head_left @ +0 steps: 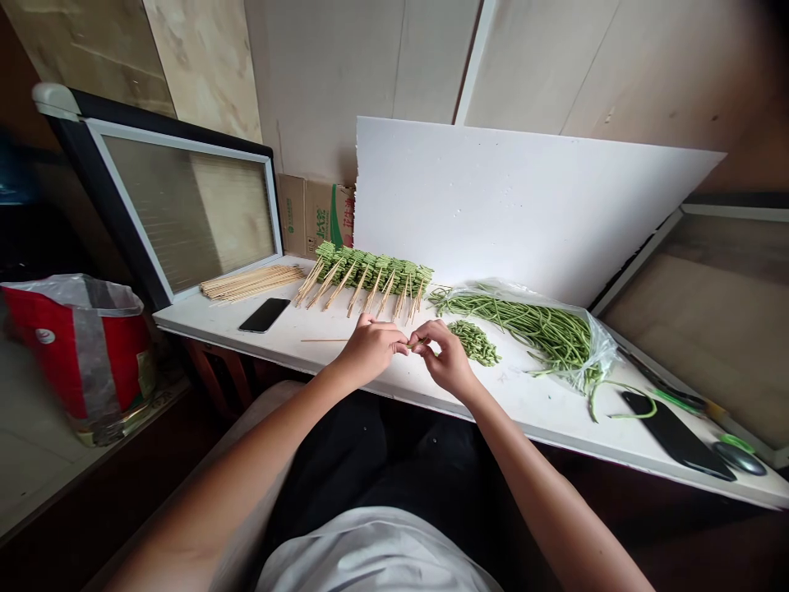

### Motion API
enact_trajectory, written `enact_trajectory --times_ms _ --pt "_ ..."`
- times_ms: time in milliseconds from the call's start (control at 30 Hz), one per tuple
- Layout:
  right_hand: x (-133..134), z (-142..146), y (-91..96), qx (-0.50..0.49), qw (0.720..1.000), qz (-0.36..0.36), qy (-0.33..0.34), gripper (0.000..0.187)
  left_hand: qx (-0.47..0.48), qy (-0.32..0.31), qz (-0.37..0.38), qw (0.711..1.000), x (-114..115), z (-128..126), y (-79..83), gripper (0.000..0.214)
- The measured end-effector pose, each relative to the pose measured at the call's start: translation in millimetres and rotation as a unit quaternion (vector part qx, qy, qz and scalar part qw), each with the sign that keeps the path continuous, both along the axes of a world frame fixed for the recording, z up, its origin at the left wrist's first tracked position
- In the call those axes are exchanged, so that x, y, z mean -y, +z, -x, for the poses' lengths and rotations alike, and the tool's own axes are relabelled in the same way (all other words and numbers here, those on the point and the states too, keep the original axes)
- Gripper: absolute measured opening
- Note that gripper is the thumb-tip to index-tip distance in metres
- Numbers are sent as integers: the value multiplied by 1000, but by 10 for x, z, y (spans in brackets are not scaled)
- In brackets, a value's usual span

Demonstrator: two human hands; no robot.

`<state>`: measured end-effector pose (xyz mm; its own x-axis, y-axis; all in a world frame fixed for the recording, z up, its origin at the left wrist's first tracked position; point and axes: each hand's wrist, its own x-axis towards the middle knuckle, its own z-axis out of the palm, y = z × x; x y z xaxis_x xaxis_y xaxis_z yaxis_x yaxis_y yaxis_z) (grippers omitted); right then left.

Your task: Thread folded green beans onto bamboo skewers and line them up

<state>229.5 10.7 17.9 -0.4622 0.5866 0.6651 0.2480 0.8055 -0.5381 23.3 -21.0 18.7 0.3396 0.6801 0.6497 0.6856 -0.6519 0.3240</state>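
My left hand (371,349) is closed around a thin bamboo skewer (324,340), whose bare end sticks out to the left. Fingertip to fingertip with it, my right hand (442,352) pinches a small green bean piece at the skewer's other end, mostly hidden by the fingers. Just right of that hand lies a pile of cut green bean pieces (474,343). Behind both hands, filled bean skewers (376,274) are stacked in a row, their bare sticks pointing toward me.
Long green beans (536,322) spill from a clear plastic bag (601,353) at the right. Loose bamboo skewers (250,282) and a phone (265,315) lie left. A black device (678,436) and a mouse (740,457) sit far right. A white board (511,205) leans behind.
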Motion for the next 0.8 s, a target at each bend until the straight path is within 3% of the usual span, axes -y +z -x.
enact_trajectory --times_ms 267,400,467,633,700,800 --pt "-45 -25 -29 -10 997 46 65 35 -7 -72 11 997 7 42 9 28" --pt "-43 -11 -50 -44 987 92 128 43 34 -88 3 996 -2 55 -13 31" --pt "-34 -11 -32 -59 984 106 129 41 64 -80 4 995 -12 68 -9 28" --pt "-185 -162 -27 -21 999 32 -15 35 85 -45 -8 995 -47 116 16 14" --pt "-349 -274 -132 35 995 -12 -88 36 86 -38 -7 996 -70 134 4 17" --pt "-609 -431 -385 96 980 1 -176 44 88 -36 2 996 -106 158 -32 20"
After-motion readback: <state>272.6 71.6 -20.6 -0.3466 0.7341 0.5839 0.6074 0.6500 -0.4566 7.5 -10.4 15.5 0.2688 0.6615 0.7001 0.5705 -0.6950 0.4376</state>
